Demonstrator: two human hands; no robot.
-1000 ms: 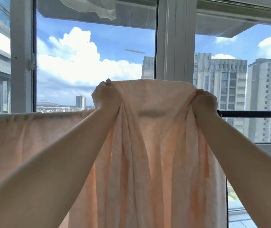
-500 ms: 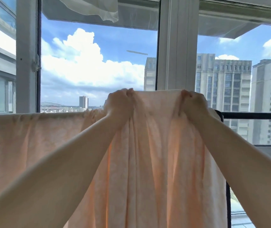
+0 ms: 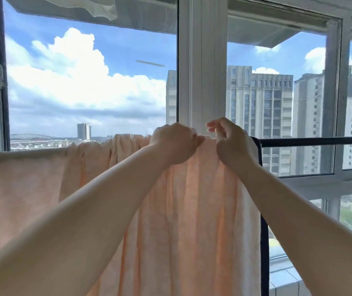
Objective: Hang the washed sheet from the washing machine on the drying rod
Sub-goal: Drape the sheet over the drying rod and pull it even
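A pale peach sheet (image 3: pixel 192 221) with a dark edge strip on its right side hangs over a black drying rod (image 3: pixel 311 142) that runs across the window. The sheet spreads left along the rod, bunched in folds near the middle. My left hand (image 3: pixel 175 144) is closed on the sheet's top fold at the rod. My right hand (image 3: pixel 230 144) sits just to its right at the sheet's top edge, fingers curled and partly lifted; whether it pinches fabric is unclear. The rod under the sheet is hidden.
A white window frame post (image 3: pixel 202 60) stands right behind the hands. Large glass panes show sky and tall buildings (image 3: pixel 260 116). A white cloth (image 3: pixel 98 7) hangs overhead at the top left. The bare rod continues to the right.
Both hands have come down and closer together, lowering the raised part of the sheet onto the rod. The right hand's fingers have loosened from a full grip.
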